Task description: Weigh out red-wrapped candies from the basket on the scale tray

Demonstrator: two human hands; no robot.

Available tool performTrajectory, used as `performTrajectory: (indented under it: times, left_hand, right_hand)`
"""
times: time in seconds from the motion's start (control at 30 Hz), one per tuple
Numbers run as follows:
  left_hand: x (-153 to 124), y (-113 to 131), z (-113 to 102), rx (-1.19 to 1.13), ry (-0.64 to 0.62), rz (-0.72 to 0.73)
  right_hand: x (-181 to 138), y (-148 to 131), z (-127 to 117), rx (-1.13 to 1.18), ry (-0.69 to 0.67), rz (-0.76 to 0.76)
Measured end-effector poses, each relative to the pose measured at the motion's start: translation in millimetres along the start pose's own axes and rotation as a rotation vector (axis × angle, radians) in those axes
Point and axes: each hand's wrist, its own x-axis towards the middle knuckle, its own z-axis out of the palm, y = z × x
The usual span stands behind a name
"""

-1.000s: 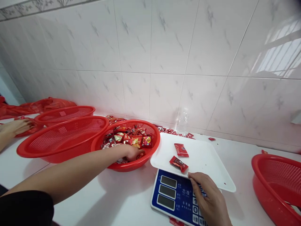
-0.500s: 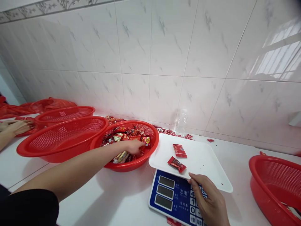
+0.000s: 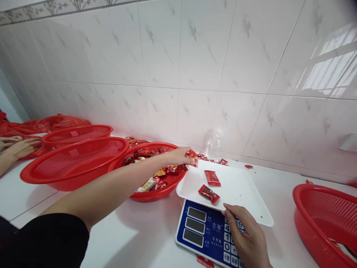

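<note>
Left hand (image 3: pixel 180 156): the grip is closed around red wrapped sweets (image 3: pixel 192 153), count not discernible. It is positioned over the junction of the sweets basket (image 3: pixel 153 197) and the white tray (image 3: pixel 245 193), at the side toward the back edge of the surface (image 3: pixel 122 219). The forearm crosses above the basket, which contains mixed wrapped sweets.

Right hand (image 3: pixel 248 236): the grip pinches the near rim of the tray between thumb and fingers. The hand covers part of the keypad of the blue scale (image 3: pixel 208 238).

Tray contents: one flat red packet (image 3: pixel 212 178) and, nearer the scale display, one dark brown and red packet (image 3: pixel 209 194); the two lie apart. The tray overlaps the rear of the scale. A red packet (image 3: pixel 205 261) protrudes from beneath the scale's near side.

Along the back edge of the surface: a row of small red packets (image 3: pixel 210 160), a clear bottle (image 3: pixel 215 145) and a single red packet (image 3: pixel 249 166). Toward the left end: two red baskets (image 3: pixel 75 163), red plastic bags (image 3: pixel 61 121) and a co-worker's hands (image 3: pixel 22 147). Toward the right: another red basket (image 3: pixel 315 208).
</note>
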Motion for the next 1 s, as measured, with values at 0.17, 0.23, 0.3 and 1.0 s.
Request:
performTrajectory:
  times: [0.17, 0.23, 0.3, 1.0]
  left_hand:
    - [13.2, 0.9, 25.0, 0.016, -0.154, -0.089]
    - [16.2, -1.4, 28.3, 0.079, -0.154, -0.075]
    - [17.0, -2.8, 29.4, 0.147, -0.154, -0.059]
    - [9.2, -7.3, 63.0, 0.494, -0.035, 0.145]
  right_hand:
    - [2.0, -0.4, 0.0, 0.031, 0.005, 0.002]
    - [3.3, -1.6, 0.0, 0.037, 0.015, 0.0]
    - [4.8, -2.9, -0.1, 0.043, 0.026, -0.007]
    - [10.1, -5.8, 2.4, 0.065, 0.029, -0.048]
